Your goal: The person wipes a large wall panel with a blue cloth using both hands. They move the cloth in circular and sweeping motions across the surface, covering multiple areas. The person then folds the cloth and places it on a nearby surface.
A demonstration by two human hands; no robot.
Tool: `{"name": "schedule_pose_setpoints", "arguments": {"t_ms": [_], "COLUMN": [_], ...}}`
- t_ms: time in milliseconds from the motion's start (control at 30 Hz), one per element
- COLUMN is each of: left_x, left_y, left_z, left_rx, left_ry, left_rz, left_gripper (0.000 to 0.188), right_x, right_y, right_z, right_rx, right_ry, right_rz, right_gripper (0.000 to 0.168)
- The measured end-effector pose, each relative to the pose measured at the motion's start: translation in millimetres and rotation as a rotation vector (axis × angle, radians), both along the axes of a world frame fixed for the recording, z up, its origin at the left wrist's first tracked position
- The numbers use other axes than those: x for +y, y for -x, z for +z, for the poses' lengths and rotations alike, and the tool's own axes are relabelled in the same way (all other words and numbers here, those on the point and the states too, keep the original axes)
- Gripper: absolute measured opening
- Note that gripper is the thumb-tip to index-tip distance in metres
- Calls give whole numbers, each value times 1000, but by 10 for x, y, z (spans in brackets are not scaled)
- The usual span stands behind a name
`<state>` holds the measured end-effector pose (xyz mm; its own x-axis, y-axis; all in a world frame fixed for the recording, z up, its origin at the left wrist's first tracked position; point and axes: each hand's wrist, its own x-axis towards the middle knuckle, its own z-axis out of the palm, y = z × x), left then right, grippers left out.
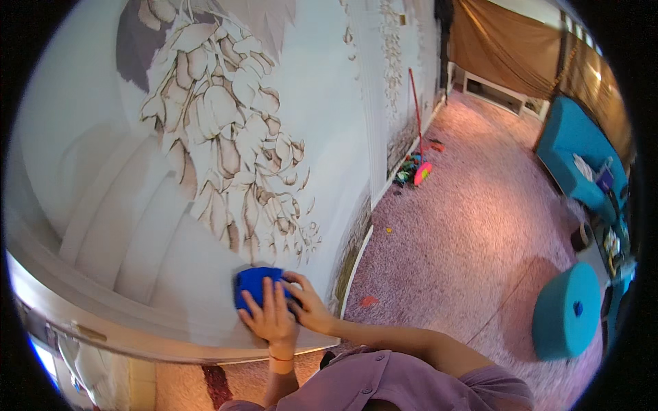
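A blue cloth or pad (259, 282) is held against the lower part of a white wall printed with a flower mural (218, 115). My left hand (270, 316) lies over its front, fingers stretched upward and pressing on it. A thin red string circles the left wrist. At the pad's right edge, the fingers of my right hand (311, 305) curl around a dark part of it. What lies under the pad is hidden. Drooping flower clusters in brown outline spread on the wall just above both hands.
White baseboard (360, 262) borders a pinkish carpet (452, 226). Along the wall are a red stick (415, 103) and colourful toys (406, 172). A teal ottoman (565, 313) and a teal sofa (570, 149) stand at right. Brown curtains (509, 46) hang at the far end.
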<state>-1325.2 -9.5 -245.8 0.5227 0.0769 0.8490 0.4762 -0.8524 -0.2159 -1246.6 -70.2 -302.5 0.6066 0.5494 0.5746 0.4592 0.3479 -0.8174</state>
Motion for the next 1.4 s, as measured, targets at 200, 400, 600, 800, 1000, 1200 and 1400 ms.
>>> {"name": "schedule_pose_setpoints", "arguments": {"t_ms": [200, 400, 600, 800, 1000, 1200, 1400], "left_x": [9, 110, 56, -98, -296, -311, -385], "left_y": [197, 371, 226, 288, 441, 360, 352], "left_z": [167, 107, -534, -715, 45, -252, -388], "left_rx": [148, 183, 662, 1002, 687, 777, 763], "left_ry": [518, 865, 2721, 2562, 2649, 2674, 2782], "left_rz": [-692, -992, -1204, -1273, -1218, -1204, -1146], "left_gripper": [30, 37, 48, 36, 31, 38, 36], "right_x": [144, -525, -1183, -1818, -2530, -2558, -2920], "right_y": [545, 753, 1057, 1263, 1327, 1587, 1559], "right_z": [-325, 150, 481, 606, -70, -735, -540], "right_rx": [407, 726, 768, 535, 950, 981, 1191], "right_ry": [-123, 145, -126, 192, -128, -90, -742], "right_rz": [-59, -392, -400, -643, -445, -39, -90], "right_gripper": [54, 36, 48, 42, 49, 80, 84]}}
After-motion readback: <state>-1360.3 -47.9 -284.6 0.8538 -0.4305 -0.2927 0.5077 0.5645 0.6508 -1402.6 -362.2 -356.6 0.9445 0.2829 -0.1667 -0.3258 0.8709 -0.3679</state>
